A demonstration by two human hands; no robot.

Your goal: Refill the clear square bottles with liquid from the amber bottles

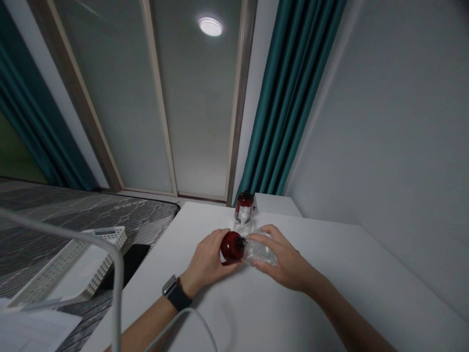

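My left hand [207, 259], with a dark watch on its wrist, is closed around a glossy dark red bottle [230, 247]. The bottle lies tilted toward the right, and a small black part shows at its neck end. Against that end sits a clear plastic piece [258, 252], gripped between the thumb and fingers of my right hand [282, 256]. Its exact kind is hard to make out. Just beyond both hands stands a second dark red bottle [244, 200] with a pale label and something clear in front of its base.
Both hands work over a white table [264, 308]. At its far edge is a white box [276, 204]. A white perforated basket [44, 278] and papers [36, 325] lie to the left. A pale cable [117, 283] arches across the near left.
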